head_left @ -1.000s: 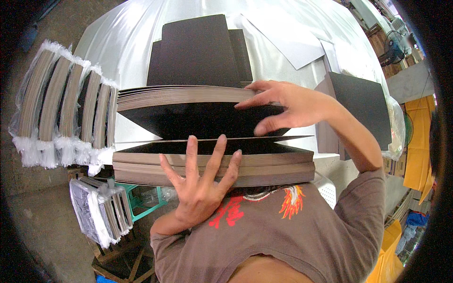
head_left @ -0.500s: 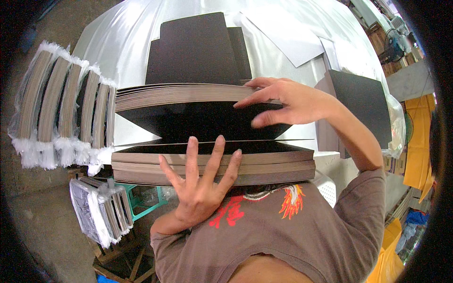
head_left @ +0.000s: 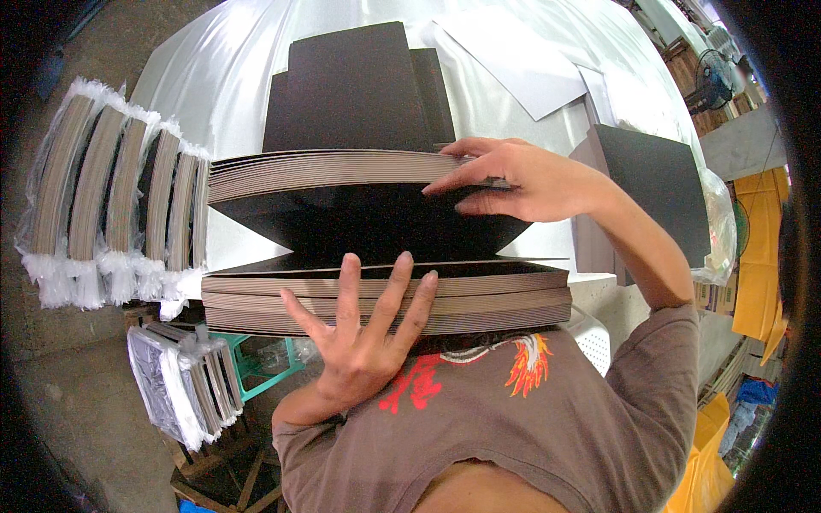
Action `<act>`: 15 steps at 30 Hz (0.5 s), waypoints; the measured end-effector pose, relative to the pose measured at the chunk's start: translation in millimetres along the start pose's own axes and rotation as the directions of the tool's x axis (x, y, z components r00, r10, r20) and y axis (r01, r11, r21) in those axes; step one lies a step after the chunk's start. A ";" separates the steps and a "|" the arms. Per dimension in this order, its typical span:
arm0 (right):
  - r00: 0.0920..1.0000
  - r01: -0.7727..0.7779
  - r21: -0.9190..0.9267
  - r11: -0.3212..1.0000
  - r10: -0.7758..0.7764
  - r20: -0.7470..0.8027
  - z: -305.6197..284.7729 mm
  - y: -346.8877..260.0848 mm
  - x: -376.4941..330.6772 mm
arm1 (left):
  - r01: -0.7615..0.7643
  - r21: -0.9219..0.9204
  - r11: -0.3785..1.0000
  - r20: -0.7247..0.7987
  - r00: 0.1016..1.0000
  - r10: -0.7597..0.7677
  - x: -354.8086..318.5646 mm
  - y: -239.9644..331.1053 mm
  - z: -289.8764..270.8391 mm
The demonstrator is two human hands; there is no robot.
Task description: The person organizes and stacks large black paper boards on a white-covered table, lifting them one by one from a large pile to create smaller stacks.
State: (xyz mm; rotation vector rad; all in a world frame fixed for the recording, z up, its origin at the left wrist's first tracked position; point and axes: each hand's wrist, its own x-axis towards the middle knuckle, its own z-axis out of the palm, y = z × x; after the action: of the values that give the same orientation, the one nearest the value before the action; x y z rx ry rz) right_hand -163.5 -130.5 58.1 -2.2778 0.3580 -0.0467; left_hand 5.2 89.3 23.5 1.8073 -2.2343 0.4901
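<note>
My left hand (head_left: 359, 338) has its fingers spread, resting against the edges of a near stack of black boards with grey-brown edges (head_left: 487, 309), close to my body. Beyond it a second stack of black boards (head_left: 342, 171) leans away, its black front face (head_left: 376, 214) toward me. At that stack's right end is my right hand (head_left: 522, 179), fingers apart over the board edges and thumb beside the black face. One thin board (head_left: 534, 262) lies slightly lifted along the top of the near stack. Its contact with the left fingertips is unclear.
More black boards (head_left: 351, 85) lie beyond on the white-covered table (head_left: 222, 77). Plastic-wrapped board bundles (head_left: 94, 188) stand at the left, others (head_left: 184, 376) lower by a green stool (head_left: 265, 368). A black-topped stack (head_left: 654, 197) and white sheets (head_left: 513, 68) are at the right.
The thin board between the stacks has tipped down toward the near stack. My right thumb has moved up slightly toward the fingers, and my left fingers have spread a little wider.
</note>
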 end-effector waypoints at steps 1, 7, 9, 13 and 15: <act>1.000 -0.009 -0.004 1.000 0.009 -0.001 -0.4 -3.6 -0.8 | 0.015 -0.035 0.999 0.013 1.000 -0.015 1.2 0.2 -1.3; 0.992 0.085 -0.051 0.995 -0.090 -0.093 2.4 -5.7 -5.8 | 0.049 -0.106 0.993 -0.006 0.999 -0.050 4.4 -0.1 1.9; 0.989 0.112 0.045 0.993 -0.107 -0.101 -0.1 -7.9 -3.9 | 0.046 -0.093 0.995 -0.062 0.997 -0.051 2.5 -0.6 5.9; 0.999 0.036 0.002 0.999 -0.036 0.004 -1.7 0.1 -4.2 | -0.056 0.004 0.998 -0.043 0.998 0.056 -6.0 -6.3 6.6; 1.000 -0.001 -0.054 0.999 0.002 0.015 -2.8 -3.1 -4.5 | -0.058 0.052 0.997 -0.041 0.997 0.061 -2.9 -4.5 3.8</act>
State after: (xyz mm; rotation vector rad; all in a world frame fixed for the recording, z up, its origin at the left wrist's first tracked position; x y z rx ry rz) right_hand -167.5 -129.4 62.6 -2.3299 0.3569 -0.0196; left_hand 10.4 89.6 19.4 1.7417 -2.2726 0.5961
